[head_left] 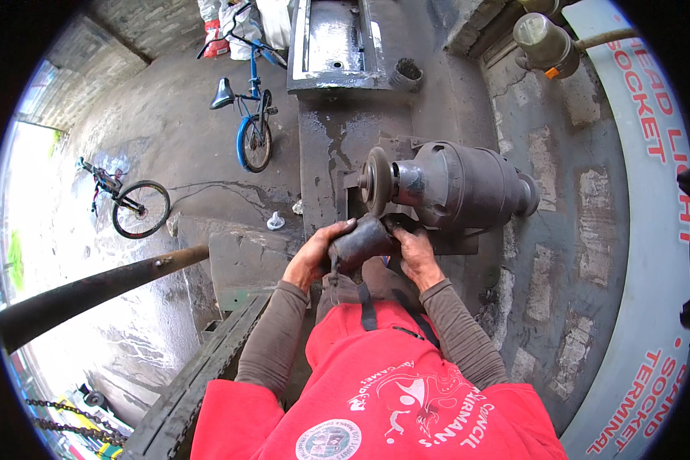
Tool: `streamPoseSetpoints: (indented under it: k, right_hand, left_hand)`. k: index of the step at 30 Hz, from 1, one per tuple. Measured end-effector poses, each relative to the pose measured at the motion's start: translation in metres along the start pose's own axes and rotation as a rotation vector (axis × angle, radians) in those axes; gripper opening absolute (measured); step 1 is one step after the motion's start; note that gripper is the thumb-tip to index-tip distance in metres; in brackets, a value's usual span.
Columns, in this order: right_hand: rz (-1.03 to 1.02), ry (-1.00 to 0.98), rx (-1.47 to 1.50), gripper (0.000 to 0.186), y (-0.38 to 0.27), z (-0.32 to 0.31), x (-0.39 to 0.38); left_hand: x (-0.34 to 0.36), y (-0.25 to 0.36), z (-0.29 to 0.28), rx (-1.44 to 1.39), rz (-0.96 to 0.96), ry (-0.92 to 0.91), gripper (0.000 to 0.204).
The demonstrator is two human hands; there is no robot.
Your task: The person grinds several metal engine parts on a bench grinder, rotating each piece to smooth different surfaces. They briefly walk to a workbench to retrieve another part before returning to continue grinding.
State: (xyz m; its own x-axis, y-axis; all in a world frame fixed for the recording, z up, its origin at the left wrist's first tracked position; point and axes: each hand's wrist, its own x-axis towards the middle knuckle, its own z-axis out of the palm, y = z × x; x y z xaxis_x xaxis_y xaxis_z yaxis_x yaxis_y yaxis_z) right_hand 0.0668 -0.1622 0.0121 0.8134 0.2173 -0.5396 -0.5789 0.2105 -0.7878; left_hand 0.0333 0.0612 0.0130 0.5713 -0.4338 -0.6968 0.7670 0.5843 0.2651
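Note:
Between my two hands is a dark, grimy metal cylinder (363, 244) with a small stub hanging from its lower left side. My left hand (315, 251) wraps round its left end, thumb along the top. At the other end, my right hand (417, 256) grips it, with the fingers partly hidden behind. Just beyond the cylinder stands a bench grinder (468, 186), its round wheel (378, 182) facing left. The cylinder's far side is close under the wheel; I cannot tell whether they touch.
A metal basin (334, 46) stands at the far end, with a small dark pot (406, 74) beside it. Two bicycles, a blue one (253, 115) and a dark one (130, 203), are at the left. A rusty pole (103, 291) crosses the lower left. A block wall (548, 222) borders the right.

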Motion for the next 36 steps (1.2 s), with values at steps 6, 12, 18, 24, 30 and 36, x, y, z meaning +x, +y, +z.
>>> streamPoseSetpoints:
  k: [6, 12, 18, 24, 30, 36]
  right_hand:
    - [0.046, -0.011, 0.005, 0.025, -0.005, 0.0, -0.018]
    - [0.103, -0.194, 0.109, 0.042, -0.014, -0.009, -0.039]
    - [-0.063, -0.248, -0.046, 0.063, -0.009, -0.001, -0.034]
    - [-0.024, -0.208, 0.042, 0.052, -0.007, 0.009, -0.013]
    - [-0.001, -0.232, 0.115, 0.051, -0.007, 0.008, -0.012]
    - [0.01, -0.232, -0.019, 0.056, -0.011, -0.002, -0.015]
  left_hand:
    - [-0.027, -0.018, 0.014, 0.501, 0.436, 0.058, 0.064]
    - [-0.042, -0.012, 0.019, 0.495, 0.43, 0.056, 0.078]
    - [-0.04, -0.015, 0.026, 0.514, 0.511, 0.1, 0.08]
    - [-0.028, 0.0, 0.025, 0.556, 0.513, 0.192, 0.076]
    - [-0.027, -0.006, 0.031, 0.543, 0.54, 0.253, 0.078]
    - [-0.032, -0.022, 0.034, 0.609, 0.668, 0.26, 0.079]
